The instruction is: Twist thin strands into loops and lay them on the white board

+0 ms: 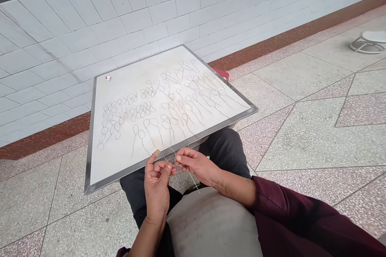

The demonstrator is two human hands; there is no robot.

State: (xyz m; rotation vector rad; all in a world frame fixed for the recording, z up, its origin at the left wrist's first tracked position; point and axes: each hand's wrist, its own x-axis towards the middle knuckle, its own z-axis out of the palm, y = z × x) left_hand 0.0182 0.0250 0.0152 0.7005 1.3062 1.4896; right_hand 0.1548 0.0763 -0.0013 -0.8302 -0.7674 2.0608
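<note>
From where I stand, both hands are low in the middle of the frame, just off the near edge of the table (102,168), working on one thin, pale wire (193,180). The left hand (158,174) has its thumb closed against the fingers with the wire pinched between them; its index finger points up, with a tan wrap (157,152) round the tip. The right hand (197,164), just beside it, grips the same wire between thumb and fingertips, no gap showing. The wire curves up between the hands toward the table's edge, and one end trails down to the right over the grey shirt (214,221).

On the white, metal-edged table, dozens of looped wires (141,133) lie in loose rows, bunched tighter toward the left, many on the right with long tails. A small red-and-white item (108,78) sits alone near the table's upper left corner. Something red (221,73) shows past its far right edge. The tiled wall (135,20) runs behind, and a pale stool (369,42) stands at the upper right of the frame.
</note>
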